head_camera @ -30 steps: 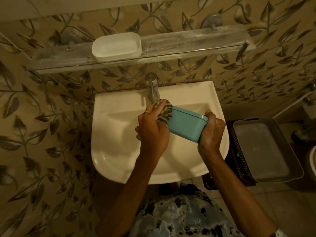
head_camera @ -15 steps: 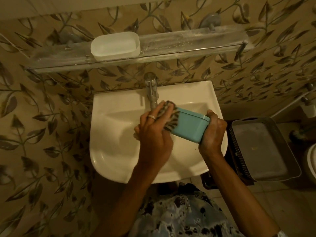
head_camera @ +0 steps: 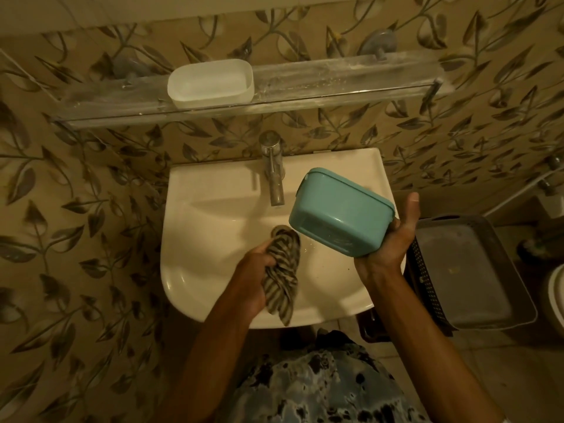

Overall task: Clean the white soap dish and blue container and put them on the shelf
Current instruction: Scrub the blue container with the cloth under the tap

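From my end: left hand [head_camera: 256, 282] fists the striped cloth [head_camera: 282, 270] low over the sink [head_camera: 195, 190]. Right hand [head_camera: 387, 245] cups the blue container [head_camera: 338, 215] from below, fingers curled round it, thumb sticking up, base tilted toward me. Farther back the white soap dish [head_camera: 210, 83] already sits on the shelf [head_camera: 335, 83], so I reckon only the container remains.

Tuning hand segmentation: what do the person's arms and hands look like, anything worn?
Left hand and right hand are bare: no gloves, no ring or watch showing. Forearms uncovered. Blue, black-blotched tie-dye garment below.
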Action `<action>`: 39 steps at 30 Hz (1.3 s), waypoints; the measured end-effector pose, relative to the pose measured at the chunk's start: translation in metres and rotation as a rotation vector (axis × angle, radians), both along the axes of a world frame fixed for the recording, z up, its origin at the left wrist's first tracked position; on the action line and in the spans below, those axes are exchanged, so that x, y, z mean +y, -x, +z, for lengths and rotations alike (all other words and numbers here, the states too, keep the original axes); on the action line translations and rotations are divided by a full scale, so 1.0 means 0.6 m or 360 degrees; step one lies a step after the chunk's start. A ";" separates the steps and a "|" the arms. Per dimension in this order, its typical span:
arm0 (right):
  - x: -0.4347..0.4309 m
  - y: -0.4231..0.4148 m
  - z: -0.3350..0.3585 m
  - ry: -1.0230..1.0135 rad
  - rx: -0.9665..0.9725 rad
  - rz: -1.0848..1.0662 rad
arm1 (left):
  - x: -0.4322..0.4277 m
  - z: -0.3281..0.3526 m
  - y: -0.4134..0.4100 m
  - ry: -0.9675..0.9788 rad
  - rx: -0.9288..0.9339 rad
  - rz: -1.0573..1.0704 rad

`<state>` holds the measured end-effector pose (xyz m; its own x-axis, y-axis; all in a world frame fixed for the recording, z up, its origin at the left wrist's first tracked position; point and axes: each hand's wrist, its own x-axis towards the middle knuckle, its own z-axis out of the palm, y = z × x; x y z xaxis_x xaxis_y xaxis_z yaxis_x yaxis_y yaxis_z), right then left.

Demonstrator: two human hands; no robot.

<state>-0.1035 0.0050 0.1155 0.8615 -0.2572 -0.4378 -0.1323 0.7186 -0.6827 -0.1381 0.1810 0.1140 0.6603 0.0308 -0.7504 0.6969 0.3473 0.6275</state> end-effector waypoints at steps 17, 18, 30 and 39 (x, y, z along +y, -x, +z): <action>0.000 0.011 -0.058 0.0542 -0.0494 0.0495 | -0.046 0.070 0.015 -0.0439 -0.0744 0.0089; 0.003 0.009 -0.055 0.0493 -0.0485 0.0464 | -0.049 0.069 0.018 -0.0470 -0.0751 0.0078; 0.010 -0.002 -0.025 0.0409 -0.0274 0.0069 | -0.048 0.076 0.022 -0.0531 -0.0883 0.0001; 0.014 -0.022 0.013 0.0582 -0.0334 -0.0006 | -0.058 0.123 0.005 -0.1233 -0.1436 0.0075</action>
<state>-0.0902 0.0135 0.1235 0.9209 -0.3668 -0.1320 0.0391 0.4239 -0.9049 -0.1410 0.1463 0.1879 0.9264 0.3099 0.2139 -0.1074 -0.3268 0.9390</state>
